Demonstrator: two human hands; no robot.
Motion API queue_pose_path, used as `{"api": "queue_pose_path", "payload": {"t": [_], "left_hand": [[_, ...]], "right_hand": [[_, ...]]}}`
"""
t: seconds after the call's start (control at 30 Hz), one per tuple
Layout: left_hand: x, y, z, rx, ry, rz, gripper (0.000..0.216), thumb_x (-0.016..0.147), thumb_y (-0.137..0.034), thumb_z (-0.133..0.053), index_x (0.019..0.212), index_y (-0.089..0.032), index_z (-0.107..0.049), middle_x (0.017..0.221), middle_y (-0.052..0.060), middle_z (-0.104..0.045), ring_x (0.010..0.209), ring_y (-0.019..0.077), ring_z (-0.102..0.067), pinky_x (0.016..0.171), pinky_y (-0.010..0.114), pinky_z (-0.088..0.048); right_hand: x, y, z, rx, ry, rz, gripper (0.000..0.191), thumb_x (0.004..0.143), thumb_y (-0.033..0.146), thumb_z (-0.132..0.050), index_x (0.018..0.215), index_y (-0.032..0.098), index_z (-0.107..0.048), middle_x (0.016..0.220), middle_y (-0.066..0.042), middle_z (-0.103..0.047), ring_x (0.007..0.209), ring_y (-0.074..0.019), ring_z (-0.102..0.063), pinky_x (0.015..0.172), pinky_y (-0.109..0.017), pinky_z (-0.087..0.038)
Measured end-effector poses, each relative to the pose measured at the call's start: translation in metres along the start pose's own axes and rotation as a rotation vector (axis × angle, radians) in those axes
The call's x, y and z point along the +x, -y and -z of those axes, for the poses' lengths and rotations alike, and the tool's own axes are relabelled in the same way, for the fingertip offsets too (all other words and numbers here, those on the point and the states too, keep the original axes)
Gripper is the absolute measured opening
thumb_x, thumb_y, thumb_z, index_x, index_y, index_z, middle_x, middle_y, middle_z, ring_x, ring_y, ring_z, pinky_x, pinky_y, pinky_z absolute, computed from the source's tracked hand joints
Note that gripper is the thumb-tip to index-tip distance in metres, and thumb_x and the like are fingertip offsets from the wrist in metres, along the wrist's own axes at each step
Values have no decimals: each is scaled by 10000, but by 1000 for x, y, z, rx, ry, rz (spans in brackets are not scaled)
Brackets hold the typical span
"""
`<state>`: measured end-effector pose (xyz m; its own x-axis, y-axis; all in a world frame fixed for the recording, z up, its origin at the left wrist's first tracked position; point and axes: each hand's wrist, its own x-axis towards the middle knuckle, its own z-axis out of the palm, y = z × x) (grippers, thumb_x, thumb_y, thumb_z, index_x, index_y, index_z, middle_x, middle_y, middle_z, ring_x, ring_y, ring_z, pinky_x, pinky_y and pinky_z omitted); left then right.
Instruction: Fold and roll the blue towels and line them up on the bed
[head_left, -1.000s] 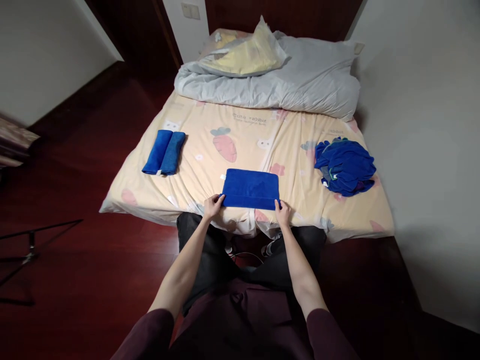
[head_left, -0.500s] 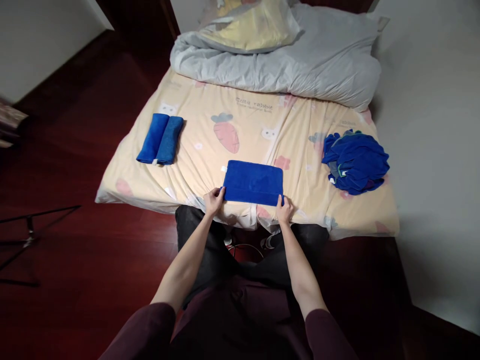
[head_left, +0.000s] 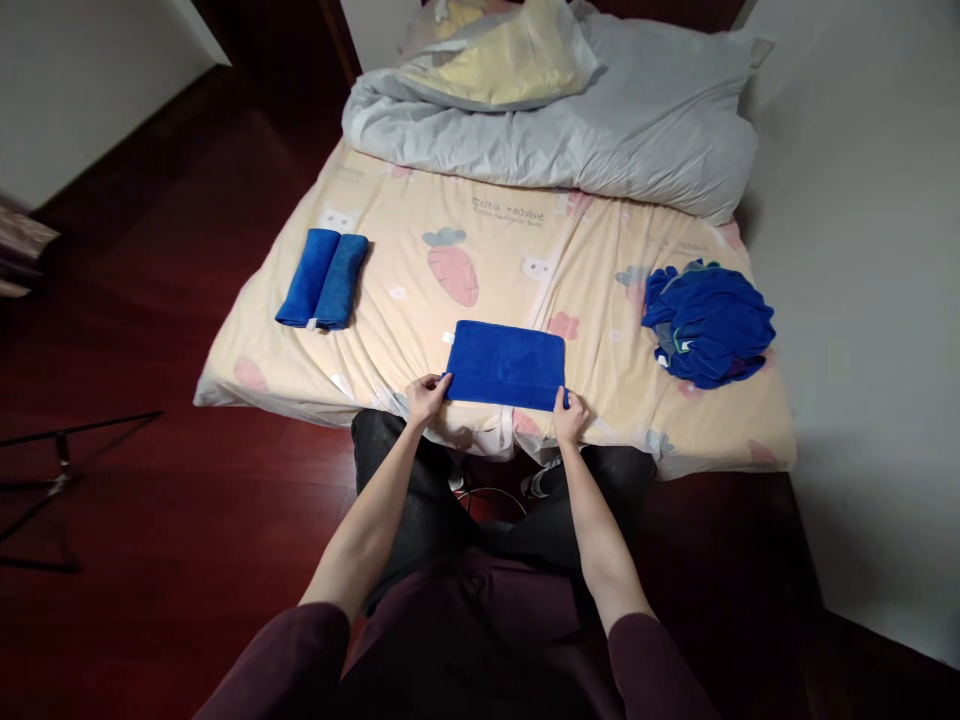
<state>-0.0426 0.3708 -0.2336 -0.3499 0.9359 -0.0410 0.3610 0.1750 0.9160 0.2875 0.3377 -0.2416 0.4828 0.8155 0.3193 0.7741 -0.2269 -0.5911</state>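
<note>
- The folded blue towel [head_left: 505, 364] lies flat on the bed [head_left: 420, 250], close to the near edge.
- The left hand [head_left: 426, 398] has its grip pinched closed on the towel's corner at 7 o'clock.
- The right hand [head_left: 570, 415] has its grip pinched closed on the corner at 5 o'clock.
- Two rolled blue towels [head_left: 323, 278] sit side by side, touching, at 10 o'clock from the towel and well apart from it.
- A loose pile of blue towels [head_left: 709, 324] sits at 2 o'clock.
- A grey duvet [head_left: 600, 130] is bunched up at 12 o'clock.
</note>
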Motion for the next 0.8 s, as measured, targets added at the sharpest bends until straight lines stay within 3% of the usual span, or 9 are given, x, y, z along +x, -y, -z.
{"api": "queue_pose_path", "payload": {"t": [0.37, 0.6, 0.7, 0.8], "left_hand": [[6, 10, 1, -5, 14, 24, 473, 792, -632, -718, 820, -164, -781, 700, 50, -710, 643, 172, -620, 594, 256, -428], [7, 11, 3, -48, 87, -4, 504, 789, -649, -693, 894, -161, -762, 768, 68, -733, 694, 183, -649, 624, 257, -463], [8, 8, 6, -17, 131, -33, 478, 795, -607, -700, 982, -170, -743, 759, 53, -721, 694, 182, -660, 659, 264, -488], [7, 5, 11, 23, 157, -86, 436, 818, -516, -705, 1099, -183, -703, 792, 48, -719, 723, 193, -681, 724, 298, -538]], "right_hand": [[4, -2, 1, 79, 43, -52, 607, 1060, 553, -345, 820, 159, -740, 821, -171, -753, 718, -230, -665, 691, -306, -437], [19, -12, 12, 230, 161, -41, 652, 968, 695, -439, 678, 169, -693, 664, -137, -729, 579, -206, -623, 618, -294, -436], [22, -11, 18, 280, 199, -70, 602, 929, 693, -520, 720, 160, -705, 670, -120, -737, 605, -219, -659, 617, -297, -481], [21, -6, 24, 274, 188, -62, 458, 939, 567, -582, 907, 135, -729, 792, -126, -766, 686, -228, -699, 677, -319, -544]]}}
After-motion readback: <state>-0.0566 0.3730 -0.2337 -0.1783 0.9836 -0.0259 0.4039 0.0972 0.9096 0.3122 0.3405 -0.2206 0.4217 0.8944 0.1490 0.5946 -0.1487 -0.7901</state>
